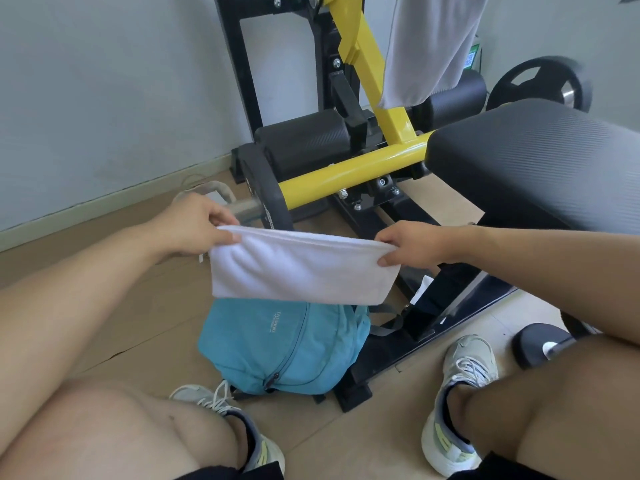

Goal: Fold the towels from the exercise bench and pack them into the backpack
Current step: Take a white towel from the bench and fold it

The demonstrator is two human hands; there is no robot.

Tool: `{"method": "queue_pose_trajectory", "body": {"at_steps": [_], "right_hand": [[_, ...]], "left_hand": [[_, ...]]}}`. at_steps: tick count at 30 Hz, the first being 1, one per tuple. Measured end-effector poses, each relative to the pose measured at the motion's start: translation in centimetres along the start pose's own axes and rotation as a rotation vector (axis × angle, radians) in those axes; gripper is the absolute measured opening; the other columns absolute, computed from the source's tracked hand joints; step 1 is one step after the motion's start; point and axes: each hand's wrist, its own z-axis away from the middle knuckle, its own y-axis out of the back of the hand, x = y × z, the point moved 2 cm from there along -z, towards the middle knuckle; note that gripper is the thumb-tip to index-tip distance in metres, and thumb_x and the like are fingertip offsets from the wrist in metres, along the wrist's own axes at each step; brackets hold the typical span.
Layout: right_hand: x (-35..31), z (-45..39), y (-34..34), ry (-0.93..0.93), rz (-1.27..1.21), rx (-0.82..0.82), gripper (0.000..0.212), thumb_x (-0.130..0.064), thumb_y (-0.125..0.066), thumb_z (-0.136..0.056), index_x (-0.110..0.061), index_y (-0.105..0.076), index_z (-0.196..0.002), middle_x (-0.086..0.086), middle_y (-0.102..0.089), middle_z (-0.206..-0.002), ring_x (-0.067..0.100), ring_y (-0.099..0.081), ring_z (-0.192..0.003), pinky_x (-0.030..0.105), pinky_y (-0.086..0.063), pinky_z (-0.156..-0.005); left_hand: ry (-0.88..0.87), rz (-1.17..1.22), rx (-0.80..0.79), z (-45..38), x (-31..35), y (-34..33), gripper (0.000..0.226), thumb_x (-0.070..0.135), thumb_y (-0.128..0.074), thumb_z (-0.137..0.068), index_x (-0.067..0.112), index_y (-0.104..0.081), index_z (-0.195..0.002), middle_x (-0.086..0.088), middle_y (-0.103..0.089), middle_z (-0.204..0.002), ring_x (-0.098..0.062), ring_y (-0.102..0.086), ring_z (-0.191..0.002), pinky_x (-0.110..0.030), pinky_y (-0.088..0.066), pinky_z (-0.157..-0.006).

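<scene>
Mid-task: left hand (194, 223) and right hand (405, 242) are pinching the top corners of a folded white towel (298, 268), hanging above the blue backpack (277, 344) on the floor. Backpack looks zipped. Grey towel (429, 46) is waiting on the machine's yellow frame (360, 53).

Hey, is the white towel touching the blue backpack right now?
Cannot tell. In the head view the white towel, held by the left hand and right hand, overlaps the blue backpack top, hiding any contact or gap.
</scene>
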Motion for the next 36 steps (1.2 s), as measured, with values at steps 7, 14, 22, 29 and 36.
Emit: {"method": "queue_pose_trajectory", "body": {"at_steps": [7,14,22,29,36], "right_hand": [[0.6,1.0,1.3,-0.147,-0.718,0.089,0.024,-0.029,-0.053,-0.106,-0.012,-0.065,-0.118,0.009,-0.075,-0.113,0.020,-0.074,-0.101,0.028,-0.061,-0.079],[-0.9,1.1,1.7,-0.206,-0.820,0.308,0.032,-0.042,-0.048,-0.107,-0.014,-0.059,-0.118,0.011,-0.074,-0.109,0.022,-0.075,-0.093,0.029,-0.060,-0.065],[-4.7,1.3,1.3,-0.169,-0.658,0.450,0.029,-0.045,-0.059,-0.100,-0.017,-0.057,-0.108,0.010,-0.071,-0.102,0.026,-0.073,-0.088,0.044,-0.064,-0.067],[-8.8,1.4,-0.2,-0.055,-0.502,0.421,0.033,-0.048,-0.068,-0.093,-0.021,-0.055,-0.105,0.001,-0.066,-0.096,0.019,-0.070,-0.085,0.046,-0.064,-0.070],[-10.2,1.1,-1.1,-0.007,-0.569,0.418,0.028,-0.042,-0.063,-0.098,-0.018,-0.055,-0.110,0.002,-0.065,-0.094,0.014,-0.068,-0.079,0.020,-0.051,-0.047]], "left_hand": [[0.305,0.674,-0.132,0.4,-1.6,-1.5,0.028,0.019,-0.067,-0.097,-0.001,-0.067,-0.116,-0.016,-0.073,-0.120,-0.028,-0.069,-0.107,-0.040,-0.054,-0.096],[0.267,0.683,-0.041,0.6,-0.8,-1.5,0.049,0.037,-0.066,-0.097,0.001,-0.062,-0.130,-0.012,-0.074,-0.122,-0.026,-0.068,-0.096,-0.038,-0.055,-0.079],[0.224,0.639,-0.228,1.2,2.4,-3.6,0.021,0.015,-0.055,-0.105,0.001,-0.064,-0.117,-0.015,-0.078,-0.105,-0.023,-0.076,-0.083,-0.035,-0.062,-0.069],[0.199,0.624,-0.189,1.7,6.2,-5.6,0.015,0.006,-0.059,-0.100,0.005,-0.062,-0.085,-0.006,-0.074,-0.064,-0.017,-0.072,-0.057,-0.031,-0.063,-0.055],[0.233,0.731,-0.254,1.8,7.5,-7.0,0.014,0.004,-0.056,-0.097,-0.002,-0.067,-0.102,-0.019,-0.076,-0.087,-0.027,-0.076,-0.073,-0.039,-0.065,-0.068]]}}
